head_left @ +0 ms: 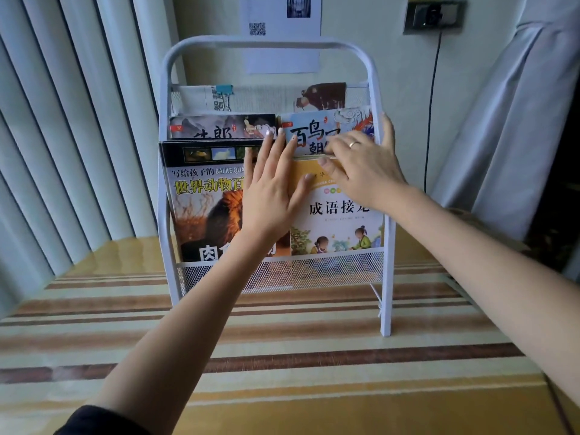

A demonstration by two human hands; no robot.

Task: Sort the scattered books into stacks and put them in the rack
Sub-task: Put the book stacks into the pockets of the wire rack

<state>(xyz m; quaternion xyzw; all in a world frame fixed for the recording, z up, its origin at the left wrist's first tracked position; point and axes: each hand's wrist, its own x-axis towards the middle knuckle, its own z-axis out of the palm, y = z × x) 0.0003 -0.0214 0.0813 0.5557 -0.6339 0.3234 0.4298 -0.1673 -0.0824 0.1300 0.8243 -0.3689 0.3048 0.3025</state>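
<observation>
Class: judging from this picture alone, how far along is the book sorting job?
Done: books fill all three tiers of the rack, and no books lie on the table. In hand: the left hand lies flat across the lion book and yellow book; the right hand curls over the yellow book's top edge. Left: apparently just straightening.

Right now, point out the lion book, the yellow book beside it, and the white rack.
lion book (pixel 201 211): head view, on its front cover, left of the hand.
yellow book (pixel 339 227): head view, on its lower cover.
white rack (pixel 266 43): head view, on its top bar.
</observation>
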